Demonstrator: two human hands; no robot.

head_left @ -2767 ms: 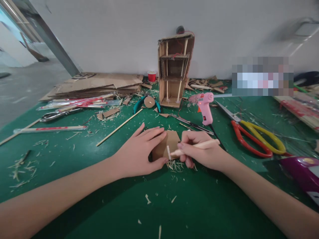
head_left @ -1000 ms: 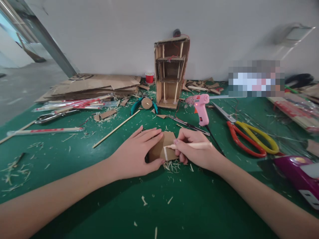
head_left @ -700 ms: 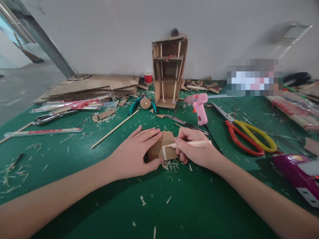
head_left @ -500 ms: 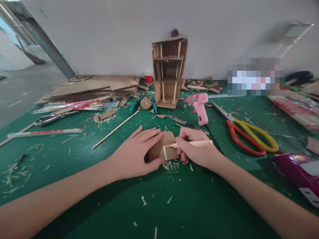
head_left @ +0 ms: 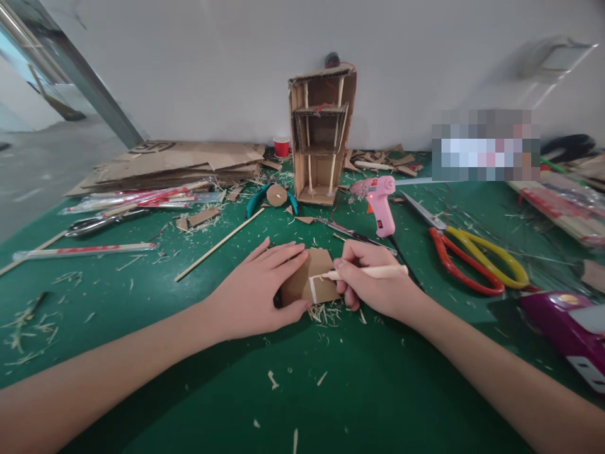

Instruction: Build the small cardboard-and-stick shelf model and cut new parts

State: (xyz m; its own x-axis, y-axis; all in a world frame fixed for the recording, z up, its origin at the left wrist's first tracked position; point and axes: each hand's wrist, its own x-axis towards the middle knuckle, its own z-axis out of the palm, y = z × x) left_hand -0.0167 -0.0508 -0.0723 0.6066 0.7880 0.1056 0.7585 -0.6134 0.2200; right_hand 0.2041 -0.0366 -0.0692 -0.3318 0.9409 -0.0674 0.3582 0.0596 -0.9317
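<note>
A small piece of brown cardboard (head_left: 322, 291) with a white L-shaped line on it lies on the green table (head_left: 227, 403). My left hand (head_left: 258, 291) rests flat on its left part, fingers spread. Pinched in my right hand (head_left: 373, 274) is a pale pen-like stick (head_left: 390, 272), its tip touching the cardboard at the end of the white line's upper arm. Thin pale shavings (head_left: 326, 314) lie along the cardboard's near edge.
Behind stands a cardboard shelf box (head_left: 316, 171). To its right are a pink glue gun (head_left: 382, 208), red-and-yellow-handled scissors (head_left: 466, 258) and a purple power strip (head_left: 555, 325). A thin wooden stick (head_left: 220, 246), wrapped sticks (head_left: 89, 251) and stacked cardboard (head_left: 174, 161) lie left.
The stick's tip and my right hand have shifted slightly right, and the upper arm of the white line reaches a little farther right. My left hand stays in place.
</note>
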